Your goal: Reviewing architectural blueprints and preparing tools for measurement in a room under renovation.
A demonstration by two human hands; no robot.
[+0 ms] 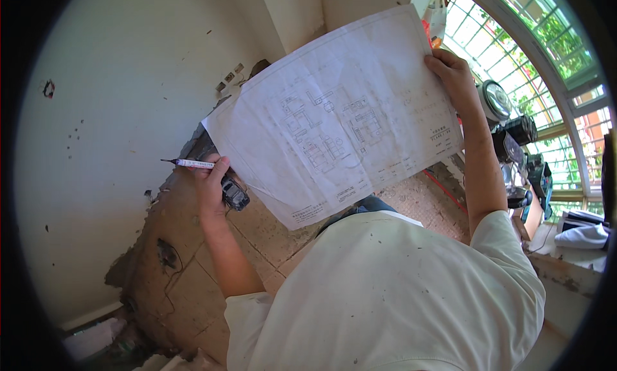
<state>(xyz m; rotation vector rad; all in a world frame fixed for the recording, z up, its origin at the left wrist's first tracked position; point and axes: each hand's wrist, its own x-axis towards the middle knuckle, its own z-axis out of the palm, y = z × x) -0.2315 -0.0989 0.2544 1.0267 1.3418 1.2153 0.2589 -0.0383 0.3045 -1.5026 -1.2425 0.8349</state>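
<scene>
A large white sheet with printed floor plans (392, 69) is spread in front of me, tilted, its surface creased. My right hand (450, 72) pinches its right edge, thumb on the printed face. At the lower left edge, my left hand (212, 185) is closed around a white marker pen (195, 163), whose dark tip points left. That hand's thumb lies close to the sheet; whether it grips the paper too is hard to see. Just beside the palm is a dark grey, boxy object (235, 195); I cannot tell whether it is held.
On the left stands a pale wall (109, 133) with holes and broken plaster. Dusty tiles (205, 287) cover the floor, where a dark tool with a cord (168, 254) lies. Appliances, among them a round-lidded one (495, 101), line the barred window (514, 50) at right.
</scene>
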